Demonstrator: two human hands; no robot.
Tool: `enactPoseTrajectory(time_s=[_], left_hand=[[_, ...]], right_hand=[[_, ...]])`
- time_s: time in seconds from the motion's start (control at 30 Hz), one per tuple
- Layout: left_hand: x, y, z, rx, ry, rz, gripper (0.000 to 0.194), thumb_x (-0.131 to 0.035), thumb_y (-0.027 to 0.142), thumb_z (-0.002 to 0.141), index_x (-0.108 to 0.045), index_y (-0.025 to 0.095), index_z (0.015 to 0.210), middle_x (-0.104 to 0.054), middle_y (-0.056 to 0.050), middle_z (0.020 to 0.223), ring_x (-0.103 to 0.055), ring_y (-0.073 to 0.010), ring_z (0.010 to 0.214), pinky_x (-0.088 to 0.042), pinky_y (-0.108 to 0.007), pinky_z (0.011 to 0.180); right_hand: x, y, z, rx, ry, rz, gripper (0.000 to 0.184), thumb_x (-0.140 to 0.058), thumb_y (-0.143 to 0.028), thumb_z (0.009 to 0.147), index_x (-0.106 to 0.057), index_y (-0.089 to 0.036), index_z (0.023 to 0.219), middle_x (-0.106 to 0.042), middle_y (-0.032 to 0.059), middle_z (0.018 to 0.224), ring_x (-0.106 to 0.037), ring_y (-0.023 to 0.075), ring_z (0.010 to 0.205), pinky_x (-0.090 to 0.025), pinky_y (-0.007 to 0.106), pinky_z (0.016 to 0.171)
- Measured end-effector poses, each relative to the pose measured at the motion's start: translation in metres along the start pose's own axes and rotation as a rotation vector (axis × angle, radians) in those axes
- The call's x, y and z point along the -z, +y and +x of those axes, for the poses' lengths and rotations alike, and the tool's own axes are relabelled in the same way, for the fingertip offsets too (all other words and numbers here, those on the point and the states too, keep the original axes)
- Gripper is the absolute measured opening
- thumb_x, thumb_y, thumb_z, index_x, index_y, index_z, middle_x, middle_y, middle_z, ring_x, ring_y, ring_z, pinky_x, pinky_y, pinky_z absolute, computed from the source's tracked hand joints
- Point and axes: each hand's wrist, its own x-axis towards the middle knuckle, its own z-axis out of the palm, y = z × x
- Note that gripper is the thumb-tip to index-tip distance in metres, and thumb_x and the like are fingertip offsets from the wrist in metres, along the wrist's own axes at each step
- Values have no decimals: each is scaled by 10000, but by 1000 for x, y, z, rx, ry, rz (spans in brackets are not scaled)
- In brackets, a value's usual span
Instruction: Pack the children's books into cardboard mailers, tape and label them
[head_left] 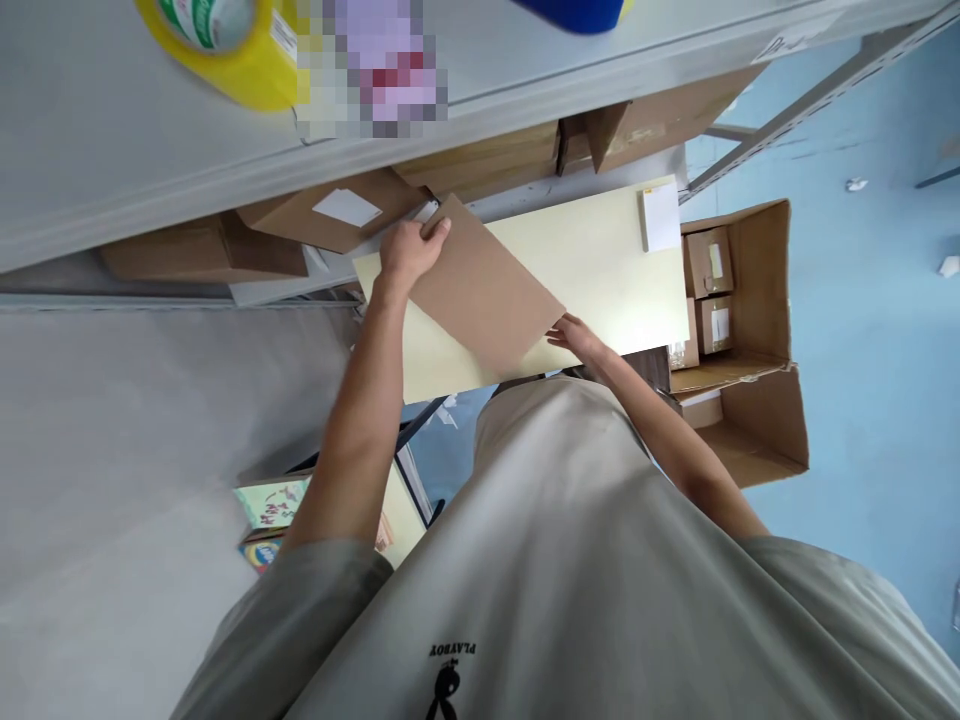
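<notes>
A flat brown cardboard sheet (480,290) lies slanted on a pale yellow table top (600,270). My left hand (409,250) grips the sheet's far corner, its fingers curled over the edge. At the near right corner, my right hand (574,335) holds the sheet's edge with fingertips pressed on it. Both forearms reach out from my grey T-shirt toward the sheet.
A yellow tape roll (225,40) and a blue object (577,10) sit on a grey shelf surface above. Folded cartons (300,215) lie under it. A white pad (660,215) rests on the table. An open carton (750,300) with small boxes stands on the blue floor.
</notes>
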Motion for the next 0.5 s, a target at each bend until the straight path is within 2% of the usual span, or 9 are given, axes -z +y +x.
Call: enactPoseTrajectory(time_s=[0.13, 0.2, 0.27, 0.33, 0.4, 0.5], left_hand=[[-15, -14, -9, 42, -87, 15, 756, -550, 898, 1053, -828, 230, 1270, -861, -229, 1387, -668, -463, 1578, -490, -626, 1351], [-34, -20, -19, 35, -135, -62, 759, -547, 884, 1066, -841, 218, 1279, -856, -229, 1417, -692, -461, 1552, -510, -633, 1333], [-61, -21, -35, 18, -161, -241, 802, -536, 879, 1085, -826, 185, 1364, -824, -238, 1506, -688, -428, 1576, -518, -589, 1343], [-91, -17, -55, 30, -126, -504, 861, -519, 879, 1103, -752, 166, 1527, -735, -235, 1664, -626, -359, 1662, -475, -527, 1400], [-117, -9, -77, 113, -67, -726, 902, -554, 905, 1087, -689, 195, 1626, -678, -203, 1743, -543, -323, 1738, -401, -525, 1458], [-137, 2, -106, 285, -99, -1049, 894, -615, 916, 1069, -651, 272, 1687, -704, -121, 1731, -483, -304, 1780, -324, -497, 1504]], right_hand=[[51, -30, 12, 115, 131, -58, 511, -471, -441, 1116, -684, -250, 1540, -851, 128, 1432, -828, 256, 1236, -620, 533, 1241], [79, -41, 17, 159, 178, -106, 536, -422, -495, 1152, -705, -242, 1530, -840, 135, 1459, -816, 263, 1261, -621, 509, 1230], [99, -49, 19, 178, 211, -140, 596, -374, -586, 1179, -726, -240, 1513, -839, 136, 1458, -800, 279, 1301, -621, 500, 1228], [110, -54, 21, 167, 203, -141, 717, -332, -729, 1180, -731, -242, 1523, -848, 135, 1434, -789, 305, 1327, -631, 522, 1225], [113, -55, 21, 127, 149, -101, 865, -324, -896, 1130, -734, -256, 1542, -865, 130, 1385, -791, 344, 1331, -645, 572, 1224], [113, -56, 21, 54, 51, 9, 988, -383, -1056, 1026, -759, -307, 1549, -887, 113, 1305, -796, 405, 1351, -653, 633, 1237]])
